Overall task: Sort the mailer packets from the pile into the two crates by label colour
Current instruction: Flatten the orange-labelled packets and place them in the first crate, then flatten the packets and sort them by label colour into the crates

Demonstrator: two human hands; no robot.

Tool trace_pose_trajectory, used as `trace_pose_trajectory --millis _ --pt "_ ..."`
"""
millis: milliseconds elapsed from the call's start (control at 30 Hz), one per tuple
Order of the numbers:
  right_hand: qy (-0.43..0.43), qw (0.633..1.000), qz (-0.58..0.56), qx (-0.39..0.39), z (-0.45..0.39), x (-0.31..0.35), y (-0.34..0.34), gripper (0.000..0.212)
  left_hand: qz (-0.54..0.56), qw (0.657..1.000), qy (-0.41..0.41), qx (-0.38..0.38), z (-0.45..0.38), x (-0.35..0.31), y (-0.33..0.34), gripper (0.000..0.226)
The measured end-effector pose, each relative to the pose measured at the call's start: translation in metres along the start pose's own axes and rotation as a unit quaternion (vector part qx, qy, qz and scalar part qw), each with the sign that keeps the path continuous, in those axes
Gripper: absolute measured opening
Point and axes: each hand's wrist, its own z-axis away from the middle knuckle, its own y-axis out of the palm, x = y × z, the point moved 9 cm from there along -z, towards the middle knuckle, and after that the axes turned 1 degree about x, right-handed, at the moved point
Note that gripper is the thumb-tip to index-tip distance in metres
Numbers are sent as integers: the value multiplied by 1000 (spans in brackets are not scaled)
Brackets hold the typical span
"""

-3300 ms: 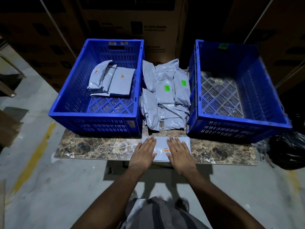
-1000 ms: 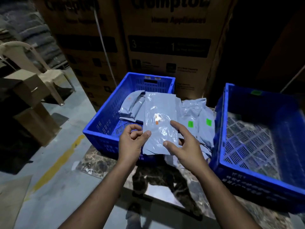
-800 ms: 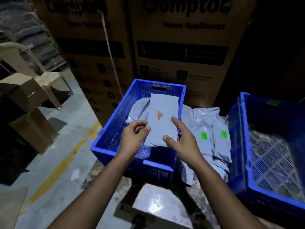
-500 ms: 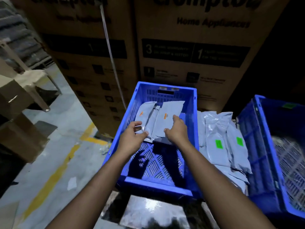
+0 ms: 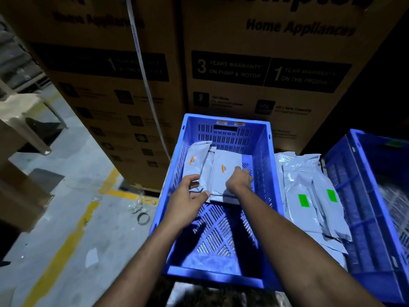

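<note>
The left blue crate (image 5: 212, 278) holds several grey mailer packets. Topmost is a packet with an orange label (image 5: 225, 171), lying flat on the stack. My right hand (image 5: 239, 180) curls over its right edge and grips it. My left hand (image 5: 190, 198) hovers at its lower left corner, fingers spread and thumb just touching the edge. Another orange-label packet (image 5: 192, 160) lies to the left beneath it. The pile of packets (image 5: 296, 220) lies between the crates, two of them showing green labels (image 5: 303, 200). The right blue crate (image 5: 363, 196) is partly cut off.
Tall cardboard appliance boxes (image 5: 265, 74) stand right behind the crates. A marble tabletop (image 5: 199, 295) carries the crates. On the concrete floor at left are a yellow line (image 5: 73, 235), a tape roll (image 5: 143, 218), more boxes and a plastic chair (image 5: 22, 111).
Both hands lifted the orange-label packet from the table's front edge and carried it into the left crate. It now lies on the stack, and my left hand's fingers have opened.
</note>
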Motion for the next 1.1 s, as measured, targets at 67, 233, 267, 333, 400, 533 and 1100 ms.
trace_pose_trajectory --millis 67,233,267,333,400,533,1100 --pt "-4 1000 -8 -6 5 7 -6 56 -3 1000 0 4 0 -1 3 44" --pt "-144 982 -112 -53 50 30 -59 56 5 1000 7 6 3 -16 23 39" --pt "-181 971 -138 -73 65 29 -76 53 12 1000 11 10 4 -20 31 37" --pt "-243 941 -199 -124 96 17 -113 43 39 999 20 19 10 -30 49 31" --pt "-269 910 -268 -167 120 -12 -145 31 74 996 31 25 18 -42 71 25" --pt "-215 904 -305 -211 119 -110 -166 21 99 994 48 28 37 -61 118 21" --pt "69 981 82 -164 47 -278 -108 46 56 997 48 -25 119 -82 189 14"
